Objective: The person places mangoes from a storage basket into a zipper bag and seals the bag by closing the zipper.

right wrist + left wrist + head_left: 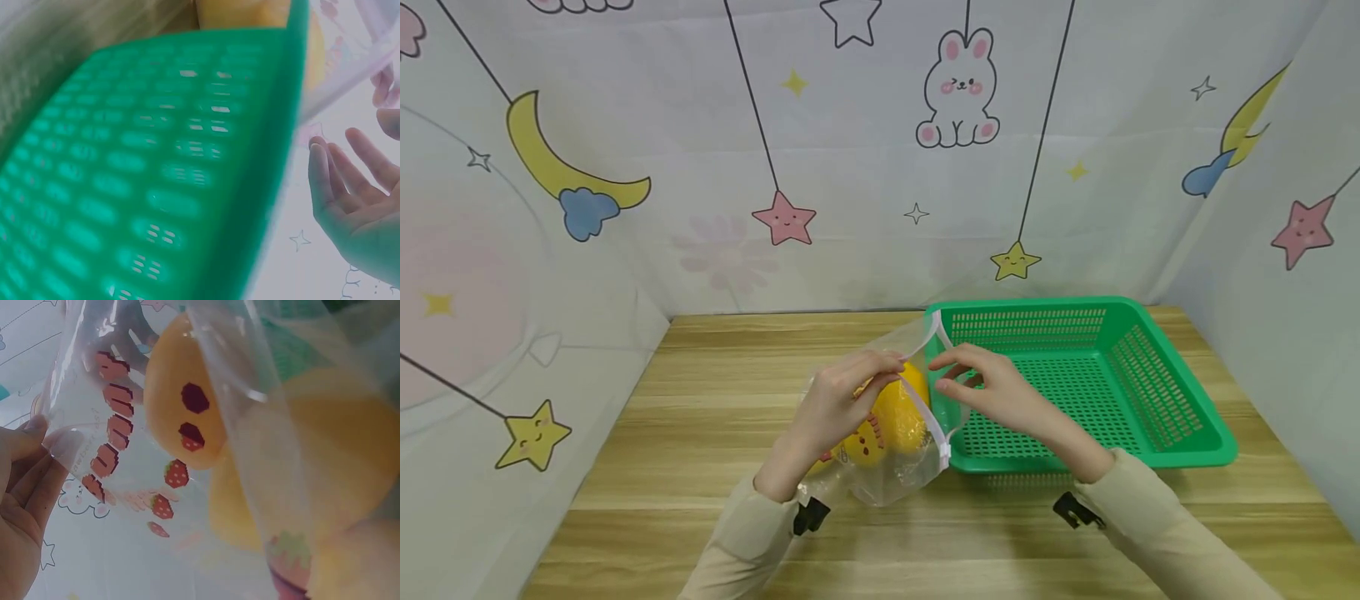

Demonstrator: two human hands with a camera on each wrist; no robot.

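Note:
A clear plastic zip bag (887, 487) with a whitish zip strip along its mouth lies beside the basket, its mouth facing right. Inside it are several smooth, rounded yellow-orange objects (904, 421) that look like fruit. Red lettering and strawberry prints (117, 428) decorate the plastic. My left hand (842, 396) pinches the edge of the bag's mouth between thumb and fingers. At the other side of the mouth is my right hand (996, 387), its fingers loosely bent and nothing between them. In the right wrist view, that hand (362, 206) has its fingers spread and relaxed.
A green perforated plastic basket (1105, 461) stands on the right of the wooden table (700, 433), its left rim close against the bag. A printed cloth (865, 150) hangs behind and along both sides of the table.

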